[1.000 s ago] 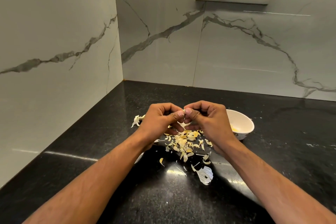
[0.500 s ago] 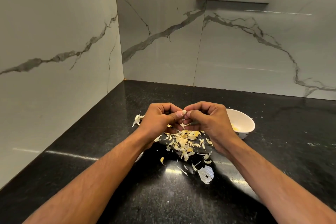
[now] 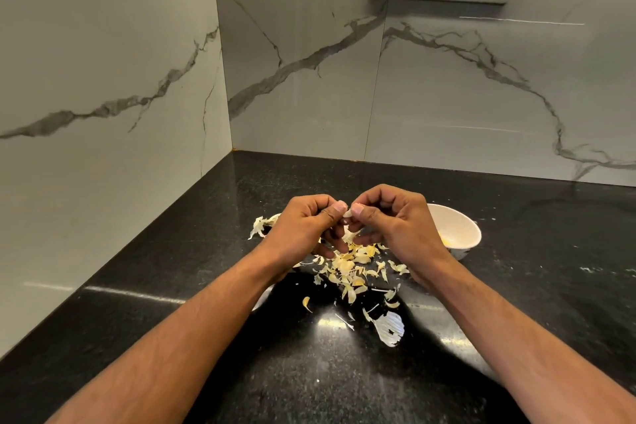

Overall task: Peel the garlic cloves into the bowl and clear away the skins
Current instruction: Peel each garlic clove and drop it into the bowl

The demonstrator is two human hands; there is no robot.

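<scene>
The left hand and right hand both pinch one garlic clove between their thumbs, above the skins on the table. The bowl sits at about three o'clock from the clove, just beyond the right hand, so that hand looks better placed to drop it in.

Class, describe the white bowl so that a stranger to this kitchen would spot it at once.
Start at the black countertop below the marble wall. Just beyond the person's right hand stands the bowl, partly hidden by it. It is the only vessel there, round and white with something yellow inside, unlike the flat garlic skins scattered beside it.
</scene>
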